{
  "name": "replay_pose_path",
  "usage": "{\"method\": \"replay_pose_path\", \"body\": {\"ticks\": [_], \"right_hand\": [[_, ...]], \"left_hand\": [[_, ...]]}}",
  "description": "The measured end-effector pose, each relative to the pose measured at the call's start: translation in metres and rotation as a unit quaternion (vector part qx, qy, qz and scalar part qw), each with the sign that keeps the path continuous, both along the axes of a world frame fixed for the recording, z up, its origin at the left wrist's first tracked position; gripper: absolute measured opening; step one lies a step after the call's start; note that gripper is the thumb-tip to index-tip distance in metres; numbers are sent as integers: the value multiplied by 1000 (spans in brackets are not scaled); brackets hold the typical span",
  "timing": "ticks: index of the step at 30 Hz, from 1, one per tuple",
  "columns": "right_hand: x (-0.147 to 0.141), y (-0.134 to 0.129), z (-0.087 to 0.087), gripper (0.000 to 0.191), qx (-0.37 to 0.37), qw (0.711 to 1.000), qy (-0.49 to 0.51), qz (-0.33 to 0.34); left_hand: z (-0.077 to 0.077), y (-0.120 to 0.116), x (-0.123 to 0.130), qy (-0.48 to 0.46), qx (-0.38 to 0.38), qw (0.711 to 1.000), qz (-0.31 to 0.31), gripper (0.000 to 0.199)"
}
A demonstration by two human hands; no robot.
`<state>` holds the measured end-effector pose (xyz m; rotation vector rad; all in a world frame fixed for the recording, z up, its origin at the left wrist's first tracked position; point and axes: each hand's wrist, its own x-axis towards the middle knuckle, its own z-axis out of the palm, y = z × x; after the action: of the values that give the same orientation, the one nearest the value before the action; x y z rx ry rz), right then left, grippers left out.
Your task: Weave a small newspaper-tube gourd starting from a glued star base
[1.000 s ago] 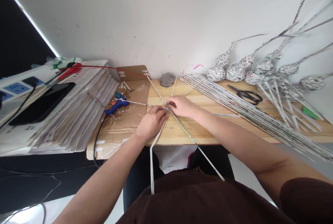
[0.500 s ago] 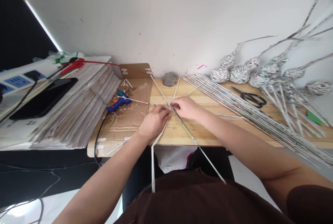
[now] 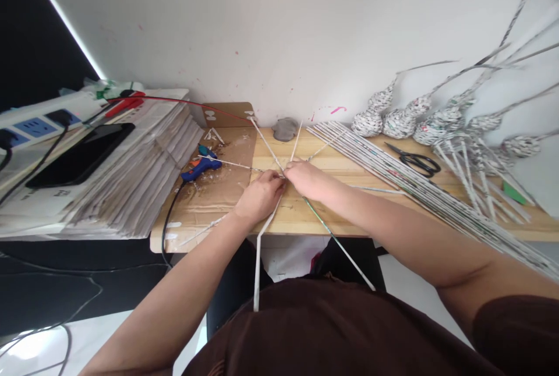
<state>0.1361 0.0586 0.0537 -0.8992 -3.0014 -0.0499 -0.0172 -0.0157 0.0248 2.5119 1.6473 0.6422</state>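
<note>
Thin rolled-newspaper sticks (image 3: 340, 243) cross at one point and spread out like spokes over the wooden table. My left hand (image 3: 262, 195) pinches this crossing from the left, fingers bent and close together. From the right, my right hand (image 3: 305, 179) is closed on the same crossing, its fingertips nearly meeting the left ones. Both hands largely cover the crossing itself. One bent white paper stick (image 3: 257, 271) runs from under my left hand over the table's front edge to my lap.
On cardboard (image 3: 227, 190) at left lies a blue glue gun (image 3: 201, 167). Stacked paper (image 3: 174, 149) carries a phone (image 3: 82, 155) and a power strip (image 3: 39, 123). To the right are a bundle of paper sticks (image 3: 393, 175), black scissors (image 3: 419, 162) and woven paper gourds (image 3: 399, 123).
My right hand has shifted slightly left over the crossing, covering more of it. My left hand stays at the crossing. The whole view has shifted slightly.
</note>
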Motion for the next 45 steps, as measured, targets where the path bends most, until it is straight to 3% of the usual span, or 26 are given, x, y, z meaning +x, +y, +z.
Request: {"method": "replay_pose_path", "body": {"ticks": [4,10,14,21,26,30,33,37,45], "right_hand": [[-1,1,1,23,7,1000,-10,-8],[4,-1,-4,27,22,999,-2,-37],[-4,-10,-6,28,34,998,-6,-49],[-4,-13,1,26,38,998,-15,-52],[-1,-13,-2,29,37,997,-17,-68],[-3,-13,-5,31,25,997,-12,-68],[-3,-13,-3,30,9,998,-1,-62],[-1,-10,-1,28,-13,998,28,-63],[24,8,-14,24,-74,980,148,-114]], "left_hand": [[2,-13,0,-2,12,1000,-19,22],[0,-56,-12,-33,31,995,-86,23],[-1,-77,-17,-36,14,997,-65,25],[4,-92,-18,-50,21,998,-40,26],[0,-116,-12,-29,4,996,85,55],[-2,-133,-4,3,-94,984,152,45],[4,-138,0,71,-108,979,155,32],[18,-140,2,146,-134,969,148,31],[30,-142,-11,93,-192,966,149,39]]}}
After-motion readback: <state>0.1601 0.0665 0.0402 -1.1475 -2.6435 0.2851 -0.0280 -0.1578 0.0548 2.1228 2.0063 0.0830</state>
